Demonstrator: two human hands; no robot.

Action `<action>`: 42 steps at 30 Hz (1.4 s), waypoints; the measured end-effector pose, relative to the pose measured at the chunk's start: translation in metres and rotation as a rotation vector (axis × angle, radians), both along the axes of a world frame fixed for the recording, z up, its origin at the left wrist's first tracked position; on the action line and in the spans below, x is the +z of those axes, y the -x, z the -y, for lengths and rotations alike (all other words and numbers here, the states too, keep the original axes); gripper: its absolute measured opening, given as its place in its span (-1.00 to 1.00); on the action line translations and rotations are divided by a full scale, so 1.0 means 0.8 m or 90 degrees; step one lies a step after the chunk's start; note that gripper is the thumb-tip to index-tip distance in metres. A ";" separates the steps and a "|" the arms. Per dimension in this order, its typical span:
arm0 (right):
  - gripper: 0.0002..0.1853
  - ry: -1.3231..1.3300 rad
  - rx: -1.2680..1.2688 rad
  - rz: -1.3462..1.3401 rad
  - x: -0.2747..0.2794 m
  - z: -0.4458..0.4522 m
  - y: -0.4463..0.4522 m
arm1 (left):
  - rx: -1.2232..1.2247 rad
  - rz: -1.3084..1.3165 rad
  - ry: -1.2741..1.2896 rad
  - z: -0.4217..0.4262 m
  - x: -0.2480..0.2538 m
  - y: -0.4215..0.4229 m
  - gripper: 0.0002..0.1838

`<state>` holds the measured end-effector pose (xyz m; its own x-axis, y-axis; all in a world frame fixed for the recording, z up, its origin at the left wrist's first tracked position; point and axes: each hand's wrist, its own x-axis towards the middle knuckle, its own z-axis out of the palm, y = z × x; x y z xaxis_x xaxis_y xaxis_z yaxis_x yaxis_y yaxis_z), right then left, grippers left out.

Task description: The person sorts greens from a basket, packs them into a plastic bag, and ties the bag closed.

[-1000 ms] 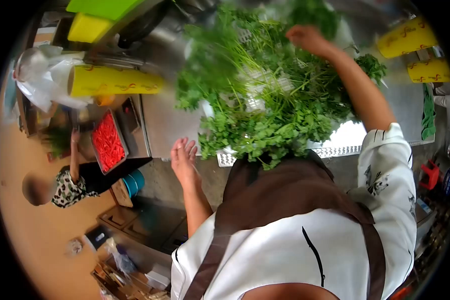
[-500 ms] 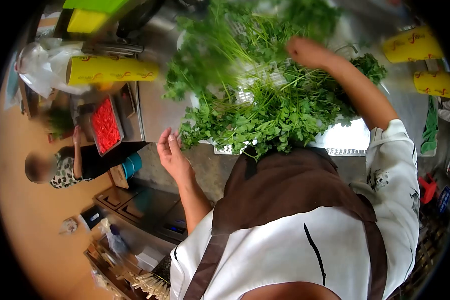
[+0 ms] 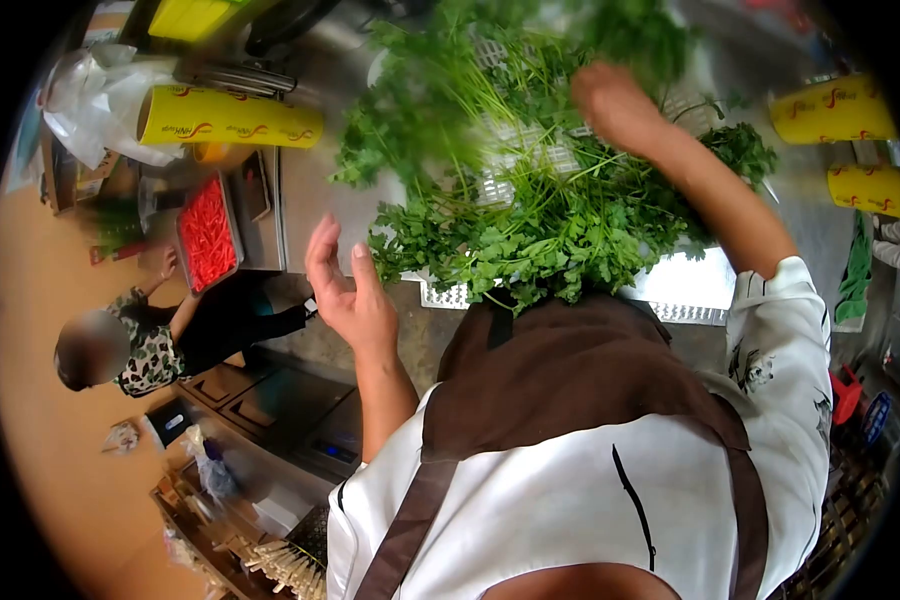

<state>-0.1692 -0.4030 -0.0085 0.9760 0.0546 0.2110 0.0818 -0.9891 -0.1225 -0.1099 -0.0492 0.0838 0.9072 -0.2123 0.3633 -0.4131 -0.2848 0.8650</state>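
Observation:
A wide heap of leafy green herbs (image 3: pixel 570 240) with thin stems lies over a white perforated tray (image 3: pixel 545 158) on the metal table. My right hand (image 3: pixel 620 105) is over the upper right of the heap, its fingers curled in at the stems; what they hold, if anything, is hidden. Left of the heap, my left hand (image 3: pixel 355 295) is raised with fingers and thumb apart, holding nothing and not touching the leaves. The upper part of the greens is blurred.
A tray of red strips (image 3: pixel 210 235) stands at the left, beside another person (image 3: pixel 150 345). Yellow rolls lie at the upper left (image 3: pixel 230 118) and on the right (image 3: pixel 835 108). A green cloth (image 3: pixel 855 270) hangs at the table's right edge.
My left hand has risen and turned, its fingers now pointing up. My right hand has shifted slightly downward over the stems. The other person has moved nearer the red strips' tray.

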 end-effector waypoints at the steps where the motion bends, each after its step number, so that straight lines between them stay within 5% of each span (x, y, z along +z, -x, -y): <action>1: -0.85 0.004 0.003 -0.001 0.003 -0.009 -0.001 | 0.014 -0.006 -0.004 -0.003 -0.001 0.001 -0.70; 3: -0.85 -0.098 -0.069 -0.360 -0.001 -0.025 -0.001 | 0.022 -0.016 -0.010 -0.012 -0.003 0.004 -0.70; 7: -0.83 -0.042 -0.069 -0.379 -0.047 -0.018 -0.003 | 0.029 -0.032 -0.003 -0.023 -0.007 0.006 -0.72; 13: -0.82 -0.238 0.014 -0.230 -0.022 0.014 -0.005 | 0.030 -0.028 0.006 -0.037 0.001 0.001 -0.70; 16: -0.76 -0.449 -0.108 -0.305 0.018 0.026 0.002 | 0.017 -0.035 0.034 -0.039 0.003 -0.001 -0.71; 21: -0.75 -0.319 -0.193 -0.109 0.068 0.019 0.018 | -0.024 -0.013 0.024 -0.031 0.010 -0.008 -0.76; 23: -0.73 -0.561 -0.201 -0.105 0.112 -0.010 0.030 | -0.036 -0.014 0.026 -0.032 0.009 -0.011 -0.77; 26: -0.72 -0.658 -0.261 0.035 0.143 -0.025 0.074 | -0.059 -0.027 -0.003 -0.042 0.008 -0.016 -0.76; 30: -0.73 -0.576 -0.442 0.478 0.134 0.003 0.169 | -0.027 -0.067 -0.161 -0.061 -0.010 -0.021 -0.69; 32: -0.70 -0.548 -0.554 0.530 0.106 0.046 0.235 | -0.021 -0.194 -0.241 -0.067 -0.015 -0.023 -0.56; 33: -0.70 -0.543 -0.560 0.535 0.094 0.058 0.263 | -0.029 -0.192 -0.240 -0.071 -0.023 -0.025 -0.56; 35: -0.66 -0.346 -0.852 0.147 0.069 0.069 0.301 | -0.062 -0.252 -0.240 -0.078 -0.041 -0.030 -0.48; 36: -0.66 -0.347 -0.854 0.150 0.053 0.062 0.306 | -0.094 -0.272 -0.244 -0.076 -0.038 -0.029 -0.43; 38: -0.62 0.205 -0.725 0.153 0.031 0.046 0.314 | -0.111 -0.281 -0.248 -0.073 -0.037 -0.031 -0.41; 39: -0.62 0.203 -0.723 0.152 0.046 0.030 0.301 | -0.127 -0.294 -0.253 -0.073 -0.036 -0.032 -0.40; 41: -0.63 -0.163 -0.583 0.225 0.092 -0.018 0.247 | -0.137 -0.315 -0.289 -0.067 -0.029 -0.031 -0.36; 42: -0.63 -0.177 -0.579 0.223 0.096 -0.027 0.227 | -0.151 -0.332 -0.322 -0.066 -0.026 -0.033 -0.33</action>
